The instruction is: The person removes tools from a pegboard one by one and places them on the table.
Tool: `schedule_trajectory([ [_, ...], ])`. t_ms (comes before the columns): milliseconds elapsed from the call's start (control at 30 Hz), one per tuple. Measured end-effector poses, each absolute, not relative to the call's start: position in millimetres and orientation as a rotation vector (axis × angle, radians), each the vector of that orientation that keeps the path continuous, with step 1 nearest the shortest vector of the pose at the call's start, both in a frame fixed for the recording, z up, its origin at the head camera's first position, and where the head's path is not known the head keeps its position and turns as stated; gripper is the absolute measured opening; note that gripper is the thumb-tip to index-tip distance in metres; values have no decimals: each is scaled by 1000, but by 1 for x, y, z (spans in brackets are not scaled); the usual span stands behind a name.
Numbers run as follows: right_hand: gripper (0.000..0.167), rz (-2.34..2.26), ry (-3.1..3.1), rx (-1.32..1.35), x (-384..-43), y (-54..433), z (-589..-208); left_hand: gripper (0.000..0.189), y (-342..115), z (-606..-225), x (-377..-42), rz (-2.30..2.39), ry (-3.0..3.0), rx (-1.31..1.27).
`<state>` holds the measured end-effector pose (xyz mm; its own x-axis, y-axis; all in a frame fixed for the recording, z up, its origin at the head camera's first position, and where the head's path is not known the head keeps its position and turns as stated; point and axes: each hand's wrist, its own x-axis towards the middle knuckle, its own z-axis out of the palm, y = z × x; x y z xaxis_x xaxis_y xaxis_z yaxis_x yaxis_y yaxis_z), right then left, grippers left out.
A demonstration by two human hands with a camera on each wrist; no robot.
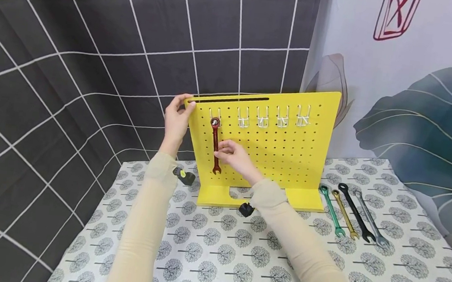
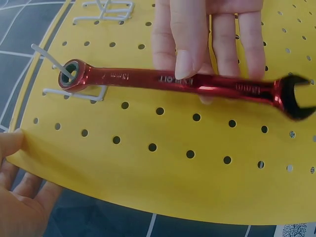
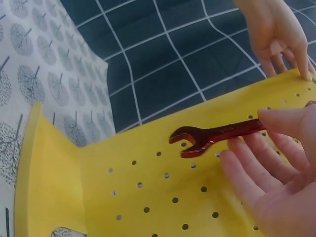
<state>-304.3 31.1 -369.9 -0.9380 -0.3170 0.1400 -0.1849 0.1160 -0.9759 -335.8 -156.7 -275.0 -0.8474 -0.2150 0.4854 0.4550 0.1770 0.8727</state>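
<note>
A red combination wrench [image 1: 215, 147] hangs upright at the left of the yellow pegboard [image 1: 285, 160]. Its ring end has a prong of the leftmost white hook [image 2: 47, 58] through it, as the left wrist view shows. My right hand [image 1: 237, 158] pinches the wrench's shank between thumb and fingers, and the open end [image 3: 190, 142] points down. At the board's upper left corner, my left hand [image 1: 177, 119] grips the edge, thumb in front and fingers behind.
More white double hooks [image 1: 262, 117] line the board's top to the right. On the tree-patterned cloth [image 1: 223, 254], right of the board, lie a green wrench [image 1: 332, 210], a gold wrench [image 1: 345, 214], a black wrench [image 1: 357, 212] and a silver wrench [image 1: 371, 218]. A dark tiled curtain [image 1: 155, 29] hangs behind.
</note>
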Motion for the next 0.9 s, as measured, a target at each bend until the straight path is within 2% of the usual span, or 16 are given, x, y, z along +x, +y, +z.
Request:
schedule_trajectory([
  [900,38,-2017,2299,-522,-288,30,-364,21,-158,-277,-340,-1744,-1929,-219],
])
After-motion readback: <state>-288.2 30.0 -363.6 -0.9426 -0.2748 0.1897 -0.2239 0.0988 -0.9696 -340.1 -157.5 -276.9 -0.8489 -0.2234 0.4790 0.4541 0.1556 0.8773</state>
